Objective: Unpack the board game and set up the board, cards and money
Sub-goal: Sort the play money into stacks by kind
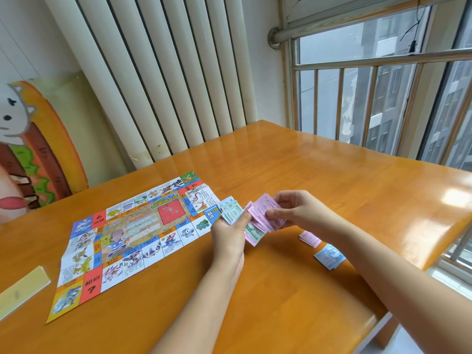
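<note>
The board [132, 238] lies unfolded on the desk [306, 175], at nine o'clock from the hands. The left hand [229, 233] has its grip closed round a fan of paper money [258, 221], and the right hand [293, 210] pinches the pink notes at the fan's top. Peel one colour at a time and slide each note clear. A pink pile [310, 238] and a blue pile [329, 256] wait near, at five o'clock from the right grip.

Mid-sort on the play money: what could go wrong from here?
The loose fan of notes in the left hand could slip and scatter over the game board. While the right hand pinches pink notes, its forearm hangs close above the pink pile and blue pile; lowering it may mix them.
</note>
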`<state>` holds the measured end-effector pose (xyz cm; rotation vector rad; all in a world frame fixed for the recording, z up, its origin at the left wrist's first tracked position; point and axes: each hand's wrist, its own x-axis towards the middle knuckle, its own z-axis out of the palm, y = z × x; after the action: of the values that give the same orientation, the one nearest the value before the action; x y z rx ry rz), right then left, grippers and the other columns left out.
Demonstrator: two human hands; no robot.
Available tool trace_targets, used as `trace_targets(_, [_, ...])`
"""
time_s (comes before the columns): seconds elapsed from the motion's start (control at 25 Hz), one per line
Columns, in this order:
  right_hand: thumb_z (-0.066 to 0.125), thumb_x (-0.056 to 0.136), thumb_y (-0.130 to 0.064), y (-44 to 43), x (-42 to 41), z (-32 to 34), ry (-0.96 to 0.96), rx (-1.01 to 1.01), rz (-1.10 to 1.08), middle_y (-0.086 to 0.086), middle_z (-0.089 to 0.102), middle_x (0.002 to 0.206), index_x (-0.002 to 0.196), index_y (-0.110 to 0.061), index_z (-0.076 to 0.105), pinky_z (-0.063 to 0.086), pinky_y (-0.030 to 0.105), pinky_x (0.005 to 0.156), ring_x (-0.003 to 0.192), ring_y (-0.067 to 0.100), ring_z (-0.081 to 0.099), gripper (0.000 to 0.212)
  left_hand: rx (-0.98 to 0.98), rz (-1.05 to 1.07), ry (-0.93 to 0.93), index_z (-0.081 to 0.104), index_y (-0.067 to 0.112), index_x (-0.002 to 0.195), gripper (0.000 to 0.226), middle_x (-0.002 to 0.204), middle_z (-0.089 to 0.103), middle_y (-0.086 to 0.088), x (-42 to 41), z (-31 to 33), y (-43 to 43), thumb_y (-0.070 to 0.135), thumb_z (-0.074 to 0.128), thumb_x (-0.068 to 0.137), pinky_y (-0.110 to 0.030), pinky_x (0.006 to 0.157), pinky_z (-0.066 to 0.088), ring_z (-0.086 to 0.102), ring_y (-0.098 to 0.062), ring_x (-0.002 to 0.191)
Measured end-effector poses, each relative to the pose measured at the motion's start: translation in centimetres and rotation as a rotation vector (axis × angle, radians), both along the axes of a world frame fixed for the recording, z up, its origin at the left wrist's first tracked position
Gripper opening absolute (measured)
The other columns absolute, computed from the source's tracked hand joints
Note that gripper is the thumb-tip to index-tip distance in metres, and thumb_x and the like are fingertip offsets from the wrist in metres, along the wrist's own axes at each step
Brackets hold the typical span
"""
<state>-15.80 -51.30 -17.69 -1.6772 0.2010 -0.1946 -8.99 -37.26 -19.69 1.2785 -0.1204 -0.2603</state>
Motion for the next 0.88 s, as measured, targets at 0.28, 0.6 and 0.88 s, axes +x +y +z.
trace_targets(0.28, [0.063,0.088,-0.004,-1.8,-0.3,0.3,0.022,-0.068,0.069,0.012,0.072,0.091,0.101,-0.002,0.068,0.056,0.028,0.076,0.079,0.019,0.067,0.014,0.037,-0.119,0.023,0.066,0.005,0.083,0.033,0.069,0.070,-0.005,-0.9,0.3,-0.7,0.036,0.071,0.072,-0.033,0.062,0.057,0.068,-0.022,0.063])
trace_targets(0.6, [0.068,0.086,-0.011,-7.3,-3.1,4.6,0.293,-0.623,0.301,-0.014,0.067,0.070,0.077,-0.025,0.067,0.045,0.020,0.069,0.068,0.002,0.059,0.016,0.141,-0.377,0.070,0.056,0.000,0.084,0.027,0.064,0.070,-0.013,-1.8,0.7,-1.0,0.025,0.055,0.094,-0.027,0.047,0.054,0.067,-0.020,0.053])
trace_targets(0.88, [0.067,0.087,-0.024,-5.6,-1.5,5.5,0.532,-1.155,0.454,-0.010,0.061,0.097,0.118,-0.020,0.063,0.038,0.017,0.062,0.085,0.010,0.053,0.031,0.326,-0.501,-0.130,0.059,0.002,0.084,0.028,0.076,0.072,-0.014,-2.6,0.2,-1.0,0.028,0.054,0.095,-0.030,0.053,0.056,0.068,-0.023,0.058])
